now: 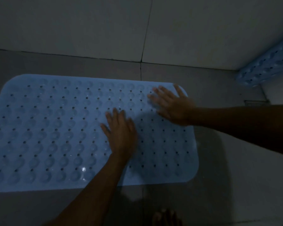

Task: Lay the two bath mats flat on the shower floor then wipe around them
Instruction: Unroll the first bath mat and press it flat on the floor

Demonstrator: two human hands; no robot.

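Observation:
A pale blue rubber bath mat [52,131] with rows of small holes and round bumps lies flat on the dim tiled shower floor, filling the left and middle of the view. My left hand [120,132] rests palm down on the mat near its middle, fingers spread. My right hand [171,105] presses flat on the mat's far right corner, fingers apart and slightly blurred. A second blue mat [266,69] stands curled against the wall at the far right, only partly in view.
A tiled wall [88,26] rises just behind the mat, meeting a side wall in the right corner. A small floor drain grate [256,102] sits near that corner. Bare toes [166,217] show at the bottom edge. Grey floor tiles [235,176] lie to the right.

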